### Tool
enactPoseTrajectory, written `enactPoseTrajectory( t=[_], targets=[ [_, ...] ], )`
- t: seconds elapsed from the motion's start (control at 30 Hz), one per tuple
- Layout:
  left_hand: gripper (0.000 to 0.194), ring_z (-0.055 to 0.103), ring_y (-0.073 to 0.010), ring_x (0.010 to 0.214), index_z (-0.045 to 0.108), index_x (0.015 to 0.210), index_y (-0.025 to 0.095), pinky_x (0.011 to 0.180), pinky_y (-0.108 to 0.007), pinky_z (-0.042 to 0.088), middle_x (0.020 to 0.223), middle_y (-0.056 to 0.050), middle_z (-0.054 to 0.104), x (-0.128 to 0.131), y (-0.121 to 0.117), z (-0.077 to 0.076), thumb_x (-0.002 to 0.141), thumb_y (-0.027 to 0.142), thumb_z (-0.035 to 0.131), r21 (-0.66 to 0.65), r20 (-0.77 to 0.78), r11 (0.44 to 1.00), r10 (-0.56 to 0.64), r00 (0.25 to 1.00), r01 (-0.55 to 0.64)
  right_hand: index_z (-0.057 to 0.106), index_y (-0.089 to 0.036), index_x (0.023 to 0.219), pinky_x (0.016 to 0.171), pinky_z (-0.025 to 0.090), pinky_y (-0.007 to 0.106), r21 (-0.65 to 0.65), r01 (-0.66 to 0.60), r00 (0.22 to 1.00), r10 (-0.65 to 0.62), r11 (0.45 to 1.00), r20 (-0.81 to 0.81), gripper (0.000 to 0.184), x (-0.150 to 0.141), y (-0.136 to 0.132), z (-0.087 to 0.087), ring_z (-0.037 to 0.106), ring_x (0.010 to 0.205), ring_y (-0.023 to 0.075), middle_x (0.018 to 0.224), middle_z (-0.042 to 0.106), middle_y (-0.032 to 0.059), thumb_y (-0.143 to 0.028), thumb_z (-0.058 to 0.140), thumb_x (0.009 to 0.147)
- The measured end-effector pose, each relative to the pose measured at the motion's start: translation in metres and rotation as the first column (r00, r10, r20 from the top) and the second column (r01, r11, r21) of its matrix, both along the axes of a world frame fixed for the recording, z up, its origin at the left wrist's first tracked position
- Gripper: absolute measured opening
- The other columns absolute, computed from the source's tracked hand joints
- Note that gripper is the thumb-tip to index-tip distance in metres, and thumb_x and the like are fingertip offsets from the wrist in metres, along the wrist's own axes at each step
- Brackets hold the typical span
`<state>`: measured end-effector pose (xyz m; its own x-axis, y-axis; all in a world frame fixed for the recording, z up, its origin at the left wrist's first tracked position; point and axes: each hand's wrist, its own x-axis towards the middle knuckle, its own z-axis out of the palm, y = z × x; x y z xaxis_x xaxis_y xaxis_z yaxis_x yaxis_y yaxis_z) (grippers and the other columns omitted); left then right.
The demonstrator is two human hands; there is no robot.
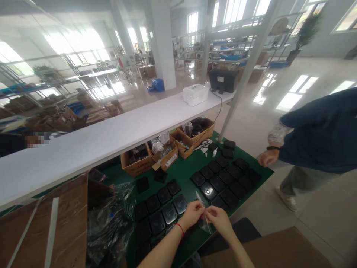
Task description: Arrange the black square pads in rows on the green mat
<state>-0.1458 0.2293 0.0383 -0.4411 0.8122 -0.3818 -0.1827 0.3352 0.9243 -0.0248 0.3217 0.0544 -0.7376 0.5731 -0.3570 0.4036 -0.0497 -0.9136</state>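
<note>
My left hand (pixel 193 214) and my right hand (pixel 219 219) meet over the near edge of the green mat (pixel 184 175). Both pinch a small clear plastic bag (pixel 204 216) between their fingertips; what is inside it I cannot make out. A red string circles my left wrist. Under and around the hands lie several flat black square devices (pixel 164 208) in rows, with a second group (pixel 223 178) to the right.
A white shelf (pixel 111 137) runs above the mat's far side, with open cardboard boxes (pixel 167 154) of bagged parts beneath it. A crumpled dark plastic bag (pixel 111 223) sits left. Another person in a blue top (pixel 320 134) stands right, hand (pixel 266 158) near the mat's corner.
</note>
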Motion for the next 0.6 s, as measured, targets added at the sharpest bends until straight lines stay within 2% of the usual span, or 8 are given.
enactPoseTrajectory(
  t=[0.13,0.33,0.43,0.53,0.6],
  targets=[
    [0.024,0.055,-0.0121,0.056,0.047,0.060,0.019,0.058,-0.025,0.044,0.055,0.004,0.052,-0.002,-0.001,0.011,0.071,0.036,0.061,-0.003,-0.012,0.999,-0.043,0.999,0.043,0.063,-0.018,0.064,0.058,0.048,0.028,0.036,0.032,0.999,-0.032,0.999,0.004,0.034,0.000,-0.002,-0.002,0.062,0.059,0.0189,0.060,0.068,0.0053,-0.051,0.058,0.072],
    [0.010,0.058,-0.0129,0.059,0.050,0.061,0.018,0.067,-0.027,0.050,0.057,0.003,0.056,-0.006,-0.003,0.023,0.069,0.025,0.052,-0.039,-0.005,0.996,-0.079,0.997,0.079,0.059,-0.020,0.062,0.057,0.047,0.028,-0.027,0.027,1.000,-0.027,0.999,-0.013,0.027,0.001,-0.003,-0.001,0.060,0.059,0.0181,0.060,0.065,0.0029,-0.045,0.055,0.069],
    [0.008,0.058,-0.0131,0.058,0.050,0.059,0.018,0.065,-0.026,0.049,0.055,0.003,0.056,-0.004,-0.002,0.023,0.066,0.020,0.049,-0.101,-0.072,0.994,-0.048,0.996,0.041,0.056,-0.021,0.062,0.057,0.044,0.027,0.120,0.017,1.000,-0.015,0.993,-0.023,0.024,-0.001,-0.009,0.003,0.058,0.057,0.0174,0.057,0.062,0.0020,-0.041,0.052,0.074],
    [0.012,0.054,-0.0135,0.049,0.048,0.056,0.019,0.056,-0.026,0.045,0.047,0.004,0.049,-0.002,0.000,0.020,0.068,0.020,0.049,-0.187,-0.162,0.982,-0.019,0.987,-0.012,0.055,-0.021,0.065,0.061,0.044,0.028,0.315,0.015,1.000,-0.014,0.949,-0.006,0.023,-0.003,-0.016,0.005,0.059,0.062,0.0182,0.064,0.064,0.0036,-0.038,0.049,0.080],
    [0.017,0.053,-0.0145,0.045,0.048,0.054,0.019,0.053,-0.027,0.044,0.045,0.003,0.048,-0.002,0.000,0.018,0.070,0.021,0.046,-0.223,-0.181,0.975,-0.033,0.983,-0.008,0.055,-0.022,0.068,0.065,0.045,0.029,0.388,-0.005,1.000,-0.003,0.921,0.019,0.023,-0.003,-0.019,0.006,0.061,0.067,0.0193,0.070,0.066,0.0052,-0.037,0.047,0.084]
  ],
)
